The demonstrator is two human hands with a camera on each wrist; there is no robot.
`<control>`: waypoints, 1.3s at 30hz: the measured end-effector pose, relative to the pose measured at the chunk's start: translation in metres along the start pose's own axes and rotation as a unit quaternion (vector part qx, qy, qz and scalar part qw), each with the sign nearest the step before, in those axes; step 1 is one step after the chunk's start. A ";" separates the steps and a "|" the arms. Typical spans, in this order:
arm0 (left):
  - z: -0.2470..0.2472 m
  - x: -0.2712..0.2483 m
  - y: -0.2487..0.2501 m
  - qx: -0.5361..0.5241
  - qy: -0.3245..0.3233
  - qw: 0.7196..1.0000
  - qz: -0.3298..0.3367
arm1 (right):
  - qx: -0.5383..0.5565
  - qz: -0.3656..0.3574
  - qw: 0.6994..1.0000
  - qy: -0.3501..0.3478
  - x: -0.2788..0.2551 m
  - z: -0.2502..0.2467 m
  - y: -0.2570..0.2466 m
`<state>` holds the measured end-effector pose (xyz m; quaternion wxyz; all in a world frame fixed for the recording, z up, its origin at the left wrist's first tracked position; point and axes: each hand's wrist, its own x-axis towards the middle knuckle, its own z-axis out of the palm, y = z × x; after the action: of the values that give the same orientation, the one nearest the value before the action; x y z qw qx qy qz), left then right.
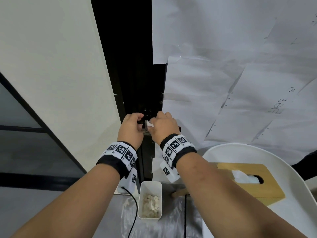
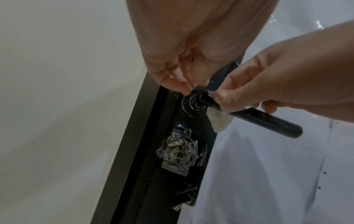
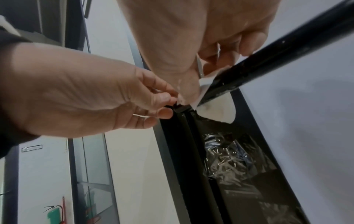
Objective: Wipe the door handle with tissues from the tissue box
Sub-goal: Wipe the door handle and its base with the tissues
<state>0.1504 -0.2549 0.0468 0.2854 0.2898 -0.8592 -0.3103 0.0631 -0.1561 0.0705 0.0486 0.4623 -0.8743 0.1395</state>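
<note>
The black door handle (image 2: 268,119) juts from its round base (image 2: 193,106) on the dark door edge. My right hand (image 2: 229,98) grips a white tissue (image 2: 220,122) wrapped round the bar near the base, and a flap of it hangs below. In the right wrist view the tissue (image 3: 216,106) lies between my right hand (image 3: 220,68) and the handle (image 3: 268,60). My left hand (image 3: 172,104) pinches a small white edge, apparently the tissue, at the base. From the head view both hands, left (image 1: 141,117) and right (image 1: 154,122), hide most of the handle. The wooden tissue box (image 1: 248,179) sits lower right.
The tissue box rests on a white round seat (image 1: 291,170). A white bin (image 1: 159,186) with crumpled tissues stands on the floor below my wrists. Paper sheets (image 1: 223,83) cover the door at right. A white wall (image 1: 51,66) is at left. Crinkled clear tape (image 2: 178,148) sits under the handle.
</note>
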 end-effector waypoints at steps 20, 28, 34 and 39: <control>0.001 0.018 0.001 0.037 -0.056 0.998 0.013 | 0.005 0.068 0.991 -0.119 0.001 -0.025 0.028; 0.000 0.022 0.003 0.037 -0.054 0.998 -0.002 | 0.036 0.038 0.996 -0.072 0.007 -0.010 0.008; 0.001 0.021 0.004 0.052 -0.048 0.997 -0.008 | 0.013 0.007 0.999 -0.043 -0.004 -0.011 0.002; -0.001 0.021 0.003 0.054 -0.052 0.997 -0.022 | -0.003 0.058 0.996 -0.066 -0.015 -0.022 0.034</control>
<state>0.1360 -0.2675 0.0564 0.2172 0.3070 -0.8819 -0.2844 0.0426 -0.1201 0.0817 -0.0160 0.4184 -0.9016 0.1089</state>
